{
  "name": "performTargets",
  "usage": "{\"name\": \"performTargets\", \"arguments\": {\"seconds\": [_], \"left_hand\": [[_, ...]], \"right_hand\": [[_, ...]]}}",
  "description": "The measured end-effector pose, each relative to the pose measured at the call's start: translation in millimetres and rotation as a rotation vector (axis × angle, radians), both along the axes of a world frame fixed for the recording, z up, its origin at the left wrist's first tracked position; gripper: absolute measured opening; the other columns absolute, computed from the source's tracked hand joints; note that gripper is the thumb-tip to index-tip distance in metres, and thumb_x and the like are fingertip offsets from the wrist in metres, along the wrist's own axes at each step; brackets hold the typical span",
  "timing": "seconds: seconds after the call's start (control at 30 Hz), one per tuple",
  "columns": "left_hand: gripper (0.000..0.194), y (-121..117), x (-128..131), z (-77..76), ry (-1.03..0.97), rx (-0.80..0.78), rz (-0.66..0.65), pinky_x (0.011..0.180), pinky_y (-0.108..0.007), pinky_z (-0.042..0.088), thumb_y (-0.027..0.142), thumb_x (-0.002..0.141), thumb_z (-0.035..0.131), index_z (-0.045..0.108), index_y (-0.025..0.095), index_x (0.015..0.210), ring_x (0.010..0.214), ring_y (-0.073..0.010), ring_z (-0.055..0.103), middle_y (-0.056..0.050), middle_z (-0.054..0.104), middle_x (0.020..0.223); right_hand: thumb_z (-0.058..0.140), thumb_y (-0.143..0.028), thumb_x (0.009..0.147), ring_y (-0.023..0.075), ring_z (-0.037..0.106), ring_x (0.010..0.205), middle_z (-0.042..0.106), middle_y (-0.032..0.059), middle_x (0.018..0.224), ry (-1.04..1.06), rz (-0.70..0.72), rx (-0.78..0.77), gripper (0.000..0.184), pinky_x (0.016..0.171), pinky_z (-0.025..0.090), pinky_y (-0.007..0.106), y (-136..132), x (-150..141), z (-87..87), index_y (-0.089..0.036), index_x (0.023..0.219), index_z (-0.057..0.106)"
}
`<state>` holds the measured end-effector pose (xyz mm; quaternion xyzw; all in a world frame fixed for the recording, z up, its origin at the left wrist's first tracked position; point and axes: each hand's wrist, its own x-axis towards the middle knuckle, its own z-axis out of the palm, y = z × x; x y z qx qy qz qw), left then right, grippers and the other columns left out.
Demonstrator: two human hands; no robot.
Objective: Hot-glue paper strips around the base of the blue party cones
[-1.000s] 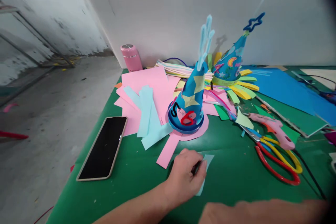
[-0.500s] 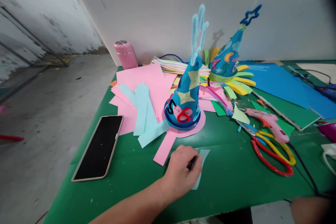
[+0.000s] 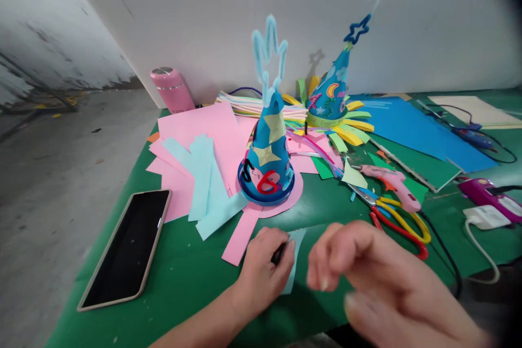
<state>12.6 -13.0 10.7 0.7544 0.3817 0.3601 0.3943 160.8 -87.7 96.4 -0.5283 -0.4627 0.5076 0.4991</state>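
My left hand (image 3: 265, 263) rests on the table with its fingers curled and the thumb near the index finger. It grips a light blue paper strip (image 3: 297, 242), much of which is hidden under the hand. My right hand (image 3: 379, 277) hovers to the right, slightly blurred, its bent fingers apart from the thumb and nothing seen between them. Beyond the hands stands a blue paper cone hat (image 3: 271, 136) with yellow stars, a red 6 and a light blue pipe-cleaner crown. A pink paper strip (image 3: 241, 239) sticks out beside my left hand.
A phone (image 3: 126, 250) lies at left near pink sheets (image 3: 179, 125) and light blue strips (image 3: 199, 185). Scissors (image 3: 403, 223), a pink glue gun (image 3: 391, 179) with its cord and a purple power strip (image 3: 489, 198) lie right. A second cone hat (image 3: 332, 89) and pink bottle (image 3: 173, 89) stand behind.
My right hand has come in from the lower right edge and now hangs over the table. The whole view has shifted a little; my left hand stays on the light blue strip.
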Motion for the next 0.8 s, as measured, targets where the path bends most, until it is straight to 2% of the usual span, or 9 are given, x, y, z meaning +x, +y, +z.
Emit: {"name": "performTargets", "arguments": {"seconds": [0.1, 0.2, 0.27, 0.3, 0.43, 0.57, 0.63, 0.73, 0.8], "left_hand": [[0.017, 1, -1, 1.4, 0.025, -0.018, -0.031, 0.050, -0.024, 0.033, 0.020, 0.076, 0.046, 0.046, 0.018, 0.059, 0.052, -0.0114, 0.040, 0.001, 0.045, 0.055], [0.020, 1, 0, 4.3, 0.014, -0.158, -0.002, 0.049, -0.023, 0.030, 0.023, 0.077, 0.046, 0.044, 0.017, 0.058, 0.051, -0.0103, 0.037, 0.003, 0.040, 0.054], [0.021, 2, 0, 6.2, -0.002, -0.246, 0.018, 0.048, -0.022, 0.029, 0.025, 0.076, 0.047, 0.043, 0.017, 0.057, 0.050, -0.0096, 0.035, 0.004, 0.036, 0.052], [0.022, 2, 0, 7.2, -0.011, -0.270, 0.026, 0.048, -0.021, 0.028, 0.026, 0.077, 0.047, 0.042, 0.017, 0.057, 0.050, -0.0094, 0.034, 0.005, 0.035, 0.053], [0.021, 5, 2, 12.9, -0.063, -0.355, 0.053, 0.047, -0.020, 0.029, 0.027, 0.076, 0.047, 0.043, 0.017, 0.058, 0.051, -0.0087, 0.032, 0.005, 0.034, 0.054], [0.024, 6, 5, 21.3, -0.127, -0.447, 0.074, 0.045, -0.019, 0.026, 0.030, 0.076, 0.048, 0.040, 0.017, 0.057, 0.049, -0.0075, 0.028, 0.006, 0.030, 0.054], [0.025, 6, 7, 23.2, -0.158, -0.486, 0.086, 0.044, -0.019, 0.025, 0.031, 0.076, 0.048, 0.039, 0.018, 0.057, 0.048, -0.0071, 0.026, 0.006, 0.028, 0.054], [0.025, 3, 8, 21.7, -0.191, -0.530, 0.100, 0.045, -0.019, 0.026, 0.033, 0.076, 0.047, 0.038, 0.018, 0.059, 0.049, -0.0073, 0.028, 0.006, 0.029, 0.055], [0.025, -1, 8, 19.9, -0.198, -0.548, 0.101, 0.046, -0.019, 0.027, 0.033, 0.077, 0.046, 0.037, 0.018, 0.059, 0.050, -0.0075, 0.028, 0.006, 0.028, 0.056]], "right_hand": [[0.058, -0.026, 0.074, 0.0086, 0.054, 0.058, 0.055, -0.0026, 0.066, -0.279, -0.190, -0.004, 0.005, 0.053, 0.046, 0.017, 11, 20, -5.4, -0.024, 0.078, 0.056], [0.057, -0.036, 0.073, 0.0091, 0.048, 0.048, 0.049, -0.0031, 0.054, -0.504, -0.512, -0.007, 0.016, 0.045, 0.042, 0.018, 6, 61, -31.6, -0.020, 0.075, 0.056], [0.055, -0.041, 0.073, 0.0107, 0.050, 0.052, 0.053, -0.0013, 0.060, -0.645, -0.746, -0.059, 0.022, 0.051, 0.044, 0.021, 0, 93, -51.2, -0.020, 0.080, 0.057], [0.053, -0.043, 0.074, 0.0117, 0.051, 0.054, 0.053, -0.0011, 0.060, -0.721, -0.791, -0.074, 0.025, 0.054, 0.045, 0.022, -2, 108, -59.5, -0.020, 0.082, 0.057], [0.053, -0.042, 0.072, 0.0180, 0.058, 0.070, 0.060, 0.0051, 0.081, -0.831, -0.802, -0.123, 0.030, 0.063, 0.046, 0.028, -5, 149, -77.6, -0.020, 0.091, 0.055], [0.054, -0.039, 0.068, 0.0208, 0.058, 0.071, 0.061, 0.0063, 0.084, -0.948, -0.702, -0.152, 0.028, 0.062, 0.046, 0.030, -6, 160, -80.6, -0.021, 0.090, 0.055], [0.053, -0.039, 0.067, 0.0247, 0.057, 0.075, 0.059, 0.0084, 0.087, -1.077, -0.674, -0.157, 0.029, 0.063, 0.044, 0.035, -6, 165, -82.1, -0.021, 0.090, 0.056], [0.048, -0.044, 0.069, 0.0302, 0.053, 0.083, 0.055, 0.0122, 0.084, -1.394, -0.652, -0.176, 0.037, 0.066, 0.040, 0.039, -5, 182, -86.0, -0.019, 0.096, 0.055], [0.046, -0.047, 0.069, 0.0301, 0.053, 0.084, 0.055, 0.0128, 0.082, -1.441, -0.590, -0.258, 0.044, 0.064, 0.040, 0.038, 0, 196, -88.2, -0.017, 0.102, 0.052]]}}
